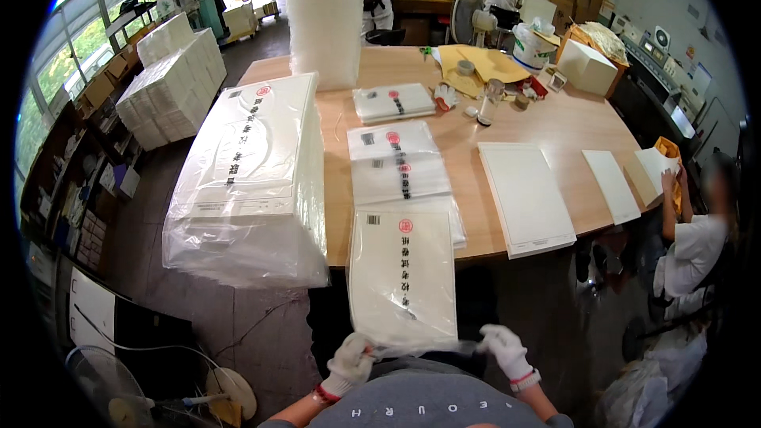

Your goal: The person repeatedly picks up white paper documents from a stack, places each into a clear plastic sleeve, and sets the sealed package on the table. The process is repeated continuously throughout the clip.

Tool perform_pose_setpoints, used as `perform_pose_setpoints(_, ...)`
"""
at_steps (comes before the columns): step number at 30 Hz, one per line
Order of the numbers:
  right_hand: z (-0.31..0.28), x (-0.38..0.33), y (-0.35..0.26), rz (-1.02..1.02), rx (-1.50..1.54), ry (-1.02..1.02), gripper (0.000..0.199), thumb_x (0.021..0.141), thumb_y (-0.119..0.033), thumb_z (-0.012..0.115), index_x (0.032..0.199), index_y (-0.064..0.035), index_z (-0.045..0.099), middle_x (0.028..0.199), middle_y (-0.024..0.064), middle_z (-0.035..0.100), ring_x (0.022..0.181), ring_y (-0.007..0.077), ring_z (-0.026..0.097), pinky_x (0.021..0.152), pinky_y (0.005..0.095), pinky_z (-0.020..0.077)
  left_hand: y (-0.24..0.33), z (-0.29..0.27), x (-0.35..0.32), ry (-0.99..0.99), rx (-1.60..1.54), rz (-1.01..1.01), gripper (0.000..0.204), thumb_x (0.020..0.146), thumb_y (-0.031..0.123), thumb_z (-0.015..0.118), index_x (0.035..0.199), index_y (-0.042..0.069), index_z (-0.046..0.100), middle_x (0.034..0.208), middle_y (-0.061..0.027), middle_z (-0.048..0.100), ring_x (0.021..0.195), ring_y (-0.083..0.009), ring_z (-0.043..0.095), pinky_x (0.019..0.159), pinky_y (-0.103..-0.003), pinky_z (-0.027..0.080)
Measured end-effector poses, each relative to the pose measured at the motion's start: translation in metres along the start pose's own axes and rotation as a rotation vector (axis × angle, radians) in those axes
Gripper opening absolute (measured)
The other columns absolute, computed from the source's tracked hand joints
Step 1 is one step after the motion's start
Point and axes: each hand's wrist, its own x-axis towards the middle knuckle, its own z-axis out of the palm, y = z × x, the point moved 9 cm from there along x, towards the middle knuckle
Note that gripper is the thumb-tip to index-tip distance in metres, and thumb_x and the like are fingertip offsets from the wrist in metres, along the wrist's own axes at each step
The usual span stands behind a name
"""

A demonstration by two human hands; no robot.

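Note:
A clear plastic bag (pixel 403 273) holding a stack of cream paper lies in front of me, its far end on the table and its near end over the edge, close to my body. Dark characters, a red round mark and a barcode show on it. My left hand (pixel 349 363), in a white knit glove, is closed on the bag's near left corner. At the near right corner, my gloved right hand (pixel 506 353) pinches the loose film of the open-looking end. Under the bag's far end lie flat printed plastic bags (pixel 400 157).
A tall pile of filled bags (pixel 246 158) stands left on the wooden table (pixel 460 182). Paper stacks (pixel 527 198) lie to the right. Behind are a white column (pixel 321 16), a jar (pixel 490 103) and spare gloves (pixel 445 96). A co-worker (pixel 697 230) sits at the right edge.

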Motion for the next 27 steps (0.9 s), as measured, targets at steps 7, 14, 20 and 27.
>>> perform_pose_setpoints(7, 0.120, 0.047, 0.004, -0.114, 0.412, -0.427, 0.049, 0.090, -0.029, 0.053, 0.128, -0.0003, 0.041, 0.117, 0.0110, 0.053, 0.099, 0.0205, 0.054, 0.085, 0.0349, 0.0462, 0.148, -0.021, 0.074, -0.059, 0.185, 0.514, 0.019, 0.064, -0.001, 0.061, 0.075, 0.007, 0.049, 0.078, -0.0083, 0.058, 0.058, -0.0229, 0.057, 0.049, -0.030, 0.045)
perform_pose_setpoints(14, 0.173, 0.111, -0.211, -0.203, 0.679, -0.545, 0.035, 0.091, -0.024, 0.052, 0.116, 0.0007, 0.050, 0.104, 0.0055, 0.055, 0.092, 0.0127, 0.052, 0.082, 0.0269, 0.0451, 0.121, -0.195, 0.074, 0.622, -0.820, 0.545, 0.022, 0.089, 0.016, 0.044, 0.070, 0.006, 0.051, 0.070, -0.0040, 0.051, 0.067, -0.0174, 0.053, 0.061, -0.029, 0.047)
perform_pose_setpoints(20, 0.306, 0.088, -0.276, -0.196, 0.392, -0.957, 0.028, 0.093, -0.022, 0.049, 0.113, -0.0027, 0.052, 0.072, 0.0033, 0.056, 0.057, 0.0102, 0.054, 0.051, 0.0233, 0.0473, 0.004, -0.371, 0.091, 1.042, -0.230, 0.233, 0.011, 0.088, 0.004, 0.041, 0.080, 0.004, 0.049, 0.082, -0.0001, 0.047, 0.074, -0.0110, 0.043, 0.066, -0.024, 0.039)
perform_pose_setpoints(27, 0.283, 0.108, -0.202, -0.241, 0.450, -0.742, 0.034, 0.094, -0.029, 0.047, 0.117, -0.0035, 0.051, 0.076, 0.0050, 0.059, 0.062, 0.0129, 0.059, 0.054, 0.0264, 0.0508, -0.196, -0.300, -0.004, 1.230, -0.380, -0.320, 0.020, 0.089, 0.010, 0.048, 0.105, 0.002, 0.057, 0.089, -0.0035, 0.058, 0.080, -0.0138, 0.054, 0.068, -0.025, 0.045)
